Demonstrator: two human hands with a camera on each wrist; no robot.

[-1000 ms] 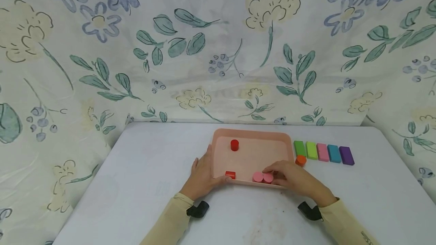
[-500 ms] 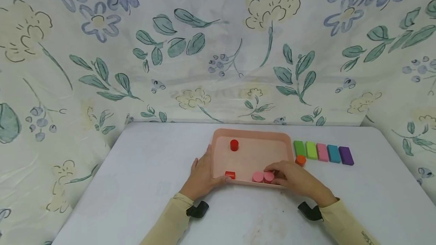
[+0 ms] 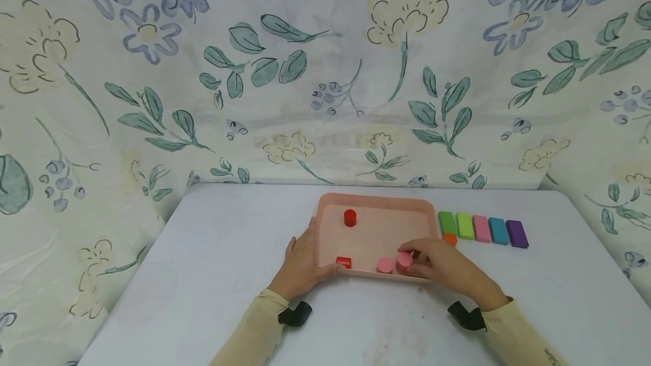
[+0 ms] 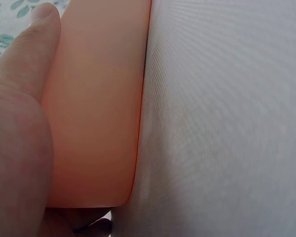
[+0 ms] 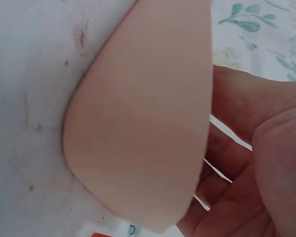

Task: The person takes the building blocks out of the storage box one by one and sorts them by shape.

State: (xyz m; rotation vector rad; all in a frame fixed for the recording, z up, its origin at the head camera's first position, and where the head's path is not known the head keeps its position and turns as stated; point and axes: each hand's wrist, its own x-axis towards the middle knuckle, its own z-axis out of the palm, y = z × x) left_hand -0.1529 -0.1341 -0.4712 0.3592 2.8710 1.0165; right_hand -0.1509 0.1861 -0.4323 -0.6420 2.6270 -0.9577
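Note:
A shallow pink tray [image 3: 376, 201] lies on the white table. My left hand [image 3: 300, 261] rests against its near left corner, thumb along the front rim and fingers along the left side. Over the tray's near right corner, my right hand [image 3: 442, 264] pinches a pink cylinder [image 3: 404, 263] between thumb and fingers. A second pink cylinder [image 3: 385, 265] stands just left of it. Near the left thumb a red cylinder [image 3: 343, 262] lies on its side, and another red cylinder [image 3: 350, 218] stands upright farther back. In the right wrist view, the tray wall [image 5: 138, 123] hides the pinched cylinder.
Right of the tray, several flat blocks stand in a row: green [image 3: 447, 223], lime [image 3: 465, 226], pink [image 3: 481, 229], blue [image 3: 499, 230] and purple [image 3: 517, 234]. An orange cylinder [image 3: 450, 239] sits before the green one, partly behind my right hand. A floral cloth [image 3: 325, 72] hangs behind the table.
My right hand has shifted slightly right with the pinched pink cylinder, opening a gap between it and the other pink cylinder. My left hand stays in place.

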